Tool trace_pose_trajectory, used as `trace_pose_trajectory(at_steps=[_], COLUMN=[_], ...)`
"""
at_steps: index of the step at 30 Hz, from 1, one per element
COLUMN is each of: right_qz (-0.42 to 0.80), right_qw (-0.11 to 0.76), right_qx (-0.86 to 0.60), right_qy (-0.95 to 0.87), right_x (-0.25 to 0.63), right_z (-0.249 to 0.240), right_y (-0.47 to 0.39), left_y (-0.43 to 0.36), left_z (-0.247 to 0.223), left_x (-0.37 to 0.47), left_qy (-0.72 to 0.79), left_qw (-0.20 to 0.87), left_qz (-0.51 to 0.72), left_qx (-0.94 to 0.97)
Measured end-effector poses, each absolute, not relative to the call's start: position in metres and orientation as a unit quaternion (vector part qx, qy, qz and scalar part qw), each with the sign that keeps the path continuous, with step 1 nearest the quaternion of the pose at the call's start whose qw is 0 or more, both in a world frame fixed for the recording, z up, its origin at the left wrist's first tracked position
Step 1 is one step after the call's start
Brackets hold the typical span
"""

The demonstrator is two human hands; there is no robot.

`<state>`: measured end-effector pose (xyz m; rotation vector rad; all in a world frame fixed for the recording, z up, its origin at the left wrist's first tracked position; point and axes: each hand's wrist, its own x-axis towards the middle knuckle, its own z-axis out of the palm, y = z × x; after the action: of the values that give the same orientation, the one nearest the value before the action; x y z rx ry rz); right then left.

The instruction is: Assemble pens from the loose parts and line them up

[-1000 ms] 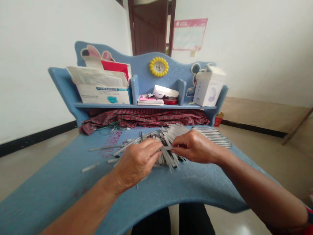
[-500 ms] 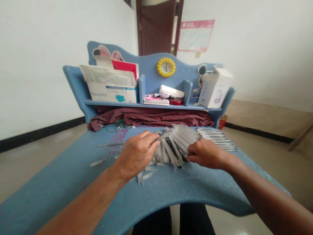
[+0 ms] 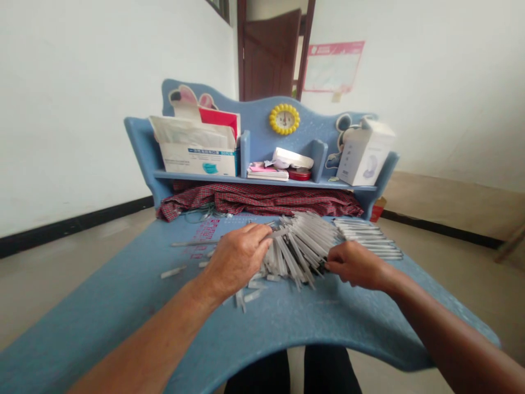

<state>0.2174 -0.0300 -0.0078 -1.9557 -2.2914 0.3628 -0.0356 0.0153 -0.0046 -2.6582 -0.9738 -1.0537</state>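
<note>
A heap of pale, translucent pen barrels lies on the blue desk, with dark bits showing among them. My left hand is closed at the heap's left side, its fingertips pinching one translucent pen barrel that points right. At the right edge of the heap my right hand is curled shut; whatever its fingers hold is hidden. Short translucent caps are scattered below and left of my left hand. Slim pens with dark cores lie in a row beyond my right hand.
A blue shelf rises at the desk's back, holding a mask box, a red tin and a white box. Checked cloth is bunched below it. One thin rod and a loose cap lie at left.
The whole view has shifted slightly, so everything appears a little further right and lower. My right hand sits slightly further from the heap; my left keeps its pinch.
</note>
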Motion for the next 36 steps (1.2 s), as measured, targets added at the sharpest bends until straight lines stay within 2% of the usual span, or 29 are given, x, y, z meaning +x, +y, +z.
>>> trace_pose_trajectory(at_steps=[4,9,20,36], right_qz=[0.148,0.173,0.153,0.099], right_qw=[0.106,0.131,0.103,0.087], right_qx=[-0.625,-0.583,-0.567,-0.539], right_qy=[-0.76,-0.783,-0.803,-0.832], right_x=[0.227,0.228,0.228,0.229], right_z=[-0.002,0.006,0.01,0.014], right_y=[-0.037,-0.053,-0.063,-0.065], left_y=[0.018,0.019,0.021,0.016], left_z=[-0.006,-0.006,-0.005,-0.006], left_x=[-0.038,-0.039,-0.04,-0.036], left_qy=[-0.331,-0.342,-0.344,-0.267], left_qw=[0.076,0.074,0.063,0.047], left_qz=[-0.339,-0.32,-0.307,-0.236], left_qx=[-0.877,-0.88,-0.885,-0.933])
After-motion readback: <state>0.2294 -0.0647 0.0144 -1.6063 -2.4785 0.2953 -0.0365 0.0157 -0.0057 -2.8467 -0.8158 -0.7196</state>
